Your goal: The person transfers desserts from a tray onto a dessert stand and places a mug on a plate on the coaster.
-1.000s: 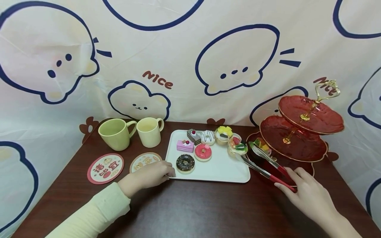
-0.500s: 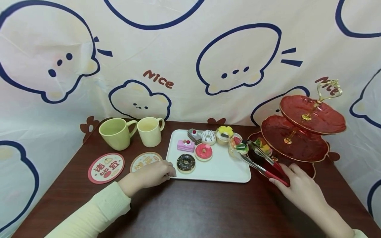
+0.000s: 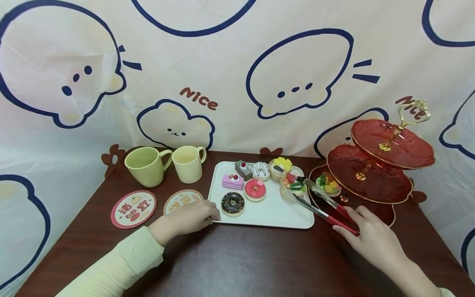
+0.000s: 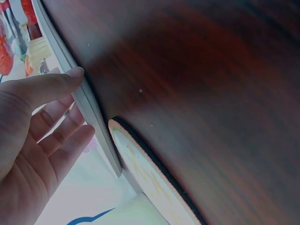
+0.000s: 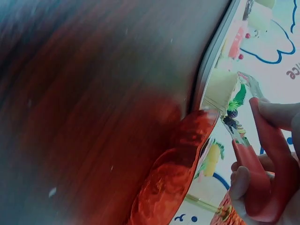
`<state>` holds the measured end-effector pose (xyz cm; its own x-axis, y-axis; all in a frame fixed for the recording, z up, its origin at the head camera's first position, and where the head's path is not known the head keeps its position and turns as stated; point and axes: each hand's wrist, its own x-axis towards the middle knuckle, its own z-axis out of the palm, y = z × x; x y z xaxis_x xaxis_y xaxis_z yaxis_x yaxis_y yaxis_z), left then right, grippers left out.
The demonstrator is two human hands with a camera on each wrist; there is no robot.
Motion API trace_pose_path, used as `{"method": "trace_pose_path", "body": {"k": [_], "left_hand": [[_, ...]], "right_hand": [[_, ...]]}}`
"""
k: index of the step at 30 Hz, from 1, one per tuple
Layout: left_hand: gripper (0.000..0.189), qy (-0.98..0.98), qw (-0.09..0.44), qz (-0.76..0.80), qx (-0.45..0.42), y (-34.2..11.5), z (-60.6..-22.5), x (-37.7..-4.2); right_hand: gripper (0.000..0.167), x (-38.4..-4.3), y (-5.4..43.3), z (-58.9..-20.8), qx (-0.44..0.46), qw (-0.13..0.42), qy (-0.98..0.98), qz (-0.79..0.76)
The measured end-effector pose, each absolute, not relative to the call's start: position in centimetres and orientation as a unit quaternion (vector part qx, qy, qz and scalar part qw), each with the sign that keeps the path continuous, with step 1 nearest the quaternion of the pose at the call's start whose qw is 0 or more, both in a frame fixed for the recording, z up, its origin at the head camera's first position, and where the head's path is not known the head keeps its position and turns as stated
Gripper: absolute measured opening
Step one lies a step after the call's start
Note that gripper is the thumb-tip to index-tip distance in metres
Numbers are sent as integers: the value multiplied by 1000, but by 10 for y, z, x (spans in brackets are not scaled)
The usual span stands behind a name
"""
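In the head view my left hand point(image 3: 189, 216) holds the front left corner of a white tray point(image 3: 274, 215). The left wrist view shows its thumb and fingers on either side of the rim point(image 4: 99, 133). My right hand point(image 3: 375, 238) grips red-handled metal tongs point(image 3: 343, 225). The tongs' tips are at a fruit tart point(image 3: 298, 187) on the tray's right end, one tip at each side; firm contact cannot be made out. Behind the tart stand a yellow-topped cupcake point(image 3: 281, 164) and a white-iced donut point(image 3: 261, 170). A pink donut point(image 3: 255, 189) and chocolate donut point(image 3: 233, 203) lie nearby.
At right stands a red tiered stand point(image 3: 386, 181); another fruit tart point(image 3: 328, 185) sits on its bottom plate. Cake slices point(image 3: 233, 181) lie on the tray. A green mug point(image 3: 145, 168), cream mug point(image 3: 188, 165) and two coasters point(image 3: 133, 209) are at left.
My right hand has moved slightly left with the tongs. Their tips have come from beside the second tart to the tart on the tray. My left hand stays at the tray corner.
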<state>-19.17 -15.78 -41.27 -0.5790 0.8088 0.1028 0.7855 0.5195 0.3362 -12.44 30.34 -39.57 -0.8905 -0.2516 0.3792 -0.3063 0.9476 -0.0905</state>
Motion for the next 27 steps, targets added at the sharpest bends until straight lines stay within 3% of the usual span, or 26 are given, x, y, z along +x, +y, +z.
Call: {"method": "trace_pose_path", "body": {"k": [7, 17, 27], "left_hand": [[21, 872, 29, 174, 458, -159, -415, -193], [21, 873, 36, 178, 452, -159, -411, -192], [20, 872, 31, 171, 457, -157, -413, -192]], "right_hand": [[64, -120, 297, -398, 166, 198, -963, 74], [69, -116, 301, -395, 120, 112, -983, 77], [63, -120, 295, -402, 157, 155, -972, 80]]}}
